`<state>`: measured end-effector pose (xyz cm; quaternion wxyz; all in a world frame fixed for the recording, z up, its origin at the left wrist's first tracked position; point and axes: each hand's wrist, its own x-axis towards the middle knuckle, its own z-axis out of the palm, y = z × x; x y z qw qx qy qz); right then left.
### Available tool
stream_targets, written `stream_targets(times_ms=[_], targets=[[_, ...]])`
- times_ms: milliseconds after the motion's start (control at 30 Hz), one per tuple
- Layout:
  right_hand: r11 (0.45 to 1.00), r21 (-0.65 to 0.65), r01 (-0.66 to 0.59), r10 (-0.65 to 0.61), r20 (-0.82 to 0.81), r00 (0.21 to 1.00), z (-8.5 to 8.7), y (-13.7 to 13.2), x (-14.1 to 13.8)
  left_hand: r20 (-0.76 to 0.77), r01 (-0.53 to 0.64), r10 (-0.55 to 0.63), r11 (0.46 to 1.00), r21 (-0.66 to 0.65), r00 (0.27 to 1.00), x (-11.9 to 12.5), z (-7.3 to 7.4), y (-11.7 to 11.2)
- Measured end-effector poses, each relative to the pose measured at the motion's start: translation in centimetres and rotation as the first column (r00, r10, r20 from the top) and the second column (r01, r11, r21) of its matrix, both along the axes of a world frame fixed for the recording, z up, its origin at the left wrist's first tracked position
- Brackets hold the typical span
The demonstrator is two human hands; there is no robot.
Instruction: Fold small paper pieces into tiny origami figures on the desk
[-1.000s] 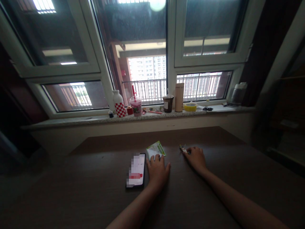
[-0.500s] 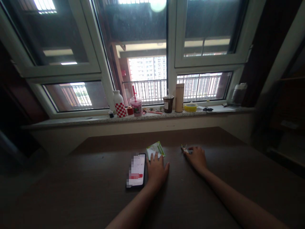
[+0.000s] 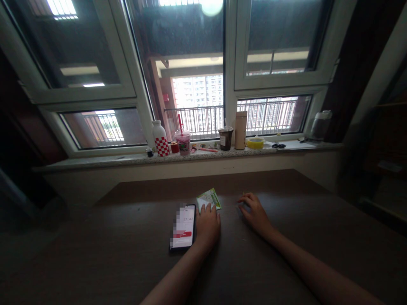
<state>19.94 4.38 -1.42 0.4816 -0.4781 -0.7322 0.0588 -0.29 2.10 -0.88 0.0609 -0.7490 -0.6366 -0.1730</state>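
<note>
My left hand [image 3: 207, 224] lies flat on the dark wooden table [image 3: 111, 245], fingers stretched, with the fingertips resting on the near edge of a small green and white packet [image 3: 209, 197]. A black phone [image 3: 184, 226] with a lit screen lies just left of that hand. My right hand [image 3: 254, 212] rests on the table to the right of the packet. Its fingers are curled down, tips on the tabletop. Whatever is under them is hidden.
A stone windowsill [image 3: 127, 160] runs behind the table. On it stand a red-checked white bottle [image 3: 160, 139], a pink cup with a straw [image 3: 183, 142], a dark drink cup [image 3: 225, 139], a tan flask [image 3: 241, 130], a yellow tape roll [image 3: 255, 142], scissors [image 3: 279, 145].
My right hand has slid left and curled its fingers over the spot where a small object lay by its fingertips. My left hand drew its thumb in.
</note>
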Motion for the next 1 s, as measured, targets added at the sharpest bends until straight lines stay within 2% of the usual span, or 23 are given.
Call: stream_targets(times_ms=[100,200,600,1000], targets=[[0.995,-0.009,-0.098,0.098,0.07,0.993,0.2,-0.6,-0.5,0.004,0.034,-0.034,0.999,0.032,0.999,-0.4,0.5,0.1],[0.99,-0.017,-0.141,0.143,0.124,0.982,0.3,-0.8,-0.7,0.003,0.052,-0.052,0.999,0.008,0.999,-0.6,1.0,0.1],[0.989,-0.037,-0.141,0.145,0.143,0.979,0.1,-0.8,-0.7,-0.04,0.03,-0.029,0.999,0.011,0.999,-0.6,1.2,0.2],[0.991,-0.037,-0.132,0.136,0.13,0.982,-0.1,-0.6,-0.7,0.027,-0.005,0.006,1.0,-0.027,1.0,-0.7,1.7,-0.2]])
